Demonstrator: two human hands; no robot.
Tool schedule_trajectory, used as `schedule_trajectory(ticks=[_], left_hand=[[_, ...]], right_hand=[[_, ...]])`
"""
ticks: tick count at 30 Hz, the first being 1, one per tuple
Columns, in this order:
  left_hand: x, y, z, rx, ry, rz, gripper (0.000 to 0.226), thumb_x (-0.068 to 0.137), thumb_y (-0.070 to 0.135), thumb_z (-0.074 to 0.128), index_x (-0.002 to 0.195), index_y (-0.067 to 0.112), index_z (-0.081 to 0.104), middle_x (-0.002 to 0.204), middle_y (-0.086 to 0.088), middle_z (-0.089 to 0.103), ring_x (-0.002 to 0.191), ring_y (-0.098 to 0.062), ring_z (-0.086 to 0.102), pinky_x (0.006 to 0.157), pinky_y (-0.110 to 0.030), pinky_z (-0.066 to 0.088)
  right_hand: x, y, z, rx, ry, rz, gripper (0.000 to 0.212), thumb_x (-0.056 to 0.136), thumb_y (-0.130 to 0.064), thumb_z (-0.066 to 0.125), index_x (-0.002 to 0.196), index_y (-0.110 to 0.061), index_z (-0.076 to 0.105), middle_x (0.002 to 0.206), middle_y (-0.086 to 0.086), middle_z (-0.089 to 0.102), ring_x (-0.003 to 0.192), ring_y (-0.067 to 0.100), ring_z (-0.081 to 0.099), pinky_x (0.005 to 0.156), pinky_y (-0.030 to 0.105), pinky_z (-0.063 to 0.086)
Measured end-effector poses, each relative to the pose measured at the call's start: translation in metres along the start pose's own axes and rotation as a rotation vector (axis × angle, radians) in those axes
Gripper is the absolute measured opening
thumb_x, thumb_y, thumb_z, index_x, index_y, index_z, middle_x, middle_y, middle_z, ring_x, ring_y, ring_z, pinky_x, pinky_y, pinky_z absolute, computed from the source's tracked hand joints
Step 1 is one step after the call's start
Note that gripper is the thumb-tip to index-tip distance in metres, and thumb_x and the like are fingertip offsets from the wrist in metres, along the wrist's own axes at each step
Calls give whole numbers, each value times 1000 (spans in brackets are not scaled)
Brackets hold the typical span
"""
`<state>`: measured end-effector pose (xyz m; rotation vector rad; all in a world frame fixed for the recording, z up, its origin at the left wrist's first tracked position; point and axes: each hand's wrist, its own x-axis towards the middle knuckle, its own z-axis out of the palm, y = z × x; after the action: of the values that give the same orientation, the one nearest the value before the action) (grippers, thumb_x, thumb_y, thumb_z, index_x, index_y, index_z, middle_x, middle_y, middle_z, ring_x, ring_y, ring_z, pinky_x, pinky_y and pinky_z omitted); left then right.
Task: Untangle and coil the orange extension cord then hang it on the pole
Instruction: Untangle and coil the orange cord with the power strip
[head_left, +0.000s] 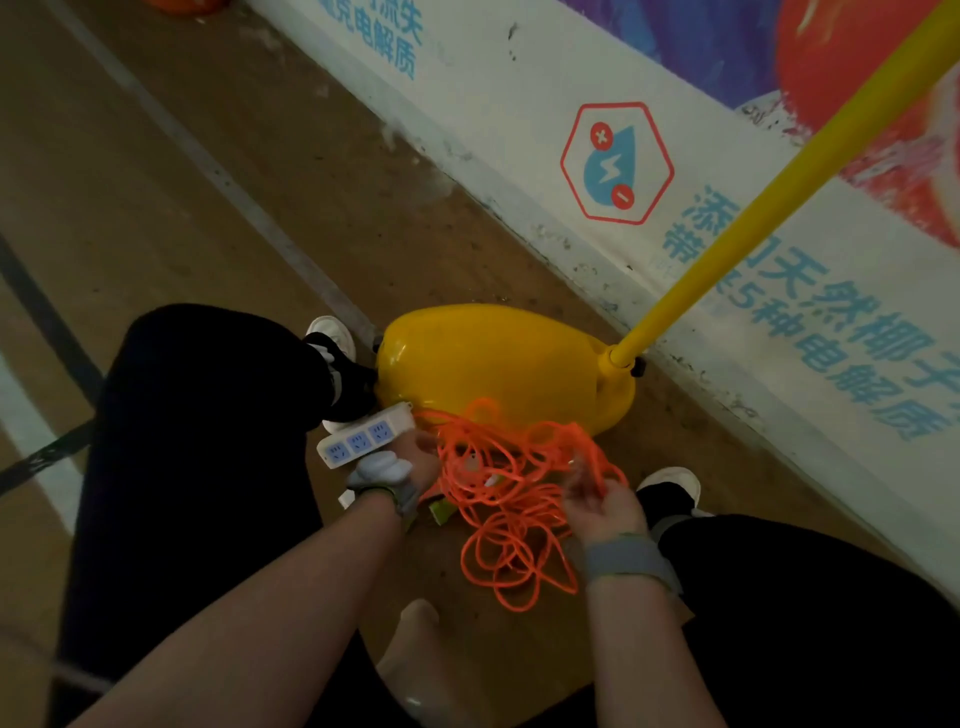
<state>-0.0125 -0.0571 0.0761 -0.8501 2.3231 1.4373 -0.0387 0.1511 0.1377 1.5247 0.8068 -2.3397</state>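
Note:
The orange extension cord (511, 499) lies in a tangled heap of loops on the floor between my knees. Its white socket strip (363, 435) sticks out to the left, beside my left hand (415, 454), which holds the cord near the strip. My right hand (605, 501) grips a few orange strands at the right side of the tangle. The yellow pole (779, 192) rises diagonally to the upper right from a yellow base (498, 358) just beyond the cord.
I crouch with dark trouser legs on both sides and a shoe (332, 358) touching the base. A printed white wall banner (675, 218) runs close behind the pole. Brown floor with painted lines (208, 161) stretches to the left.

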Motion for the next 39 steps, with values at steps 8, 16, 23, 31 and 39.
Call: schedule_trajectory(ticks=[8, 16, 23, 31, 39], left_hand=[[-36, 38, 39, -234, -404, 183, 23, 100, 23, 44, 102, 7, 60, 78, -5, 64, 52, -2, 58, 55, -16, 46], [-27, 26, 32, -161, -387, 20, 22, 84, 36, 67, 79, 15, 63, 73, -7, 67, 63, -17, 64, 65, -34, 54], [-33, 32, 24, -853, -641, -450, 11, 87, 16, 58, 91, 6, 59, 79, -9, 57, 73, -20, 59, 69, -31, 52], [-23, 35, 20, -1137, -591, -386, 14, 93, 12, 50, 88, 2, 59, 85, -12, 67, 84, -22, 63, 74, -28, 56], [-23, 40, 21, -1407, -472, -373, 30, 100, 6, 31, 107, -11, 55, 80, -16, 73, 71, -16, 71, 69, -27, 58]], right_hand=[[5, 30, -5, -423, -46, -254, 23, 86, 10, 44, 68, 1, 56, 50, 9, 62, 46, 15, 62, 42, 21, 51], [8, 69, -4, -861, -213, -442, 24, 86, 1, 53, 94, -12, 71, 87, 11, 73, 83, 28, 69, 75, 43, 57], [-2, 65, 1, -523, -271, -180, 38, 82, 17, 33, 97, -4, 61, 65, 7, 69, 53, 14, 61, 49, 22, 49], [0, 44, -2, -401, -298, 27, 32, 74, 12, 35, 88, -7, 57, 58, 4, 68, 50, 11, 66, 47, 16, 50], [28, 69, -26, -800, -62, 7, 21, 86, 12, 52, 74, -6, 50, 55, 15, 53, 33, 17, 53, 32, 20, 44]])
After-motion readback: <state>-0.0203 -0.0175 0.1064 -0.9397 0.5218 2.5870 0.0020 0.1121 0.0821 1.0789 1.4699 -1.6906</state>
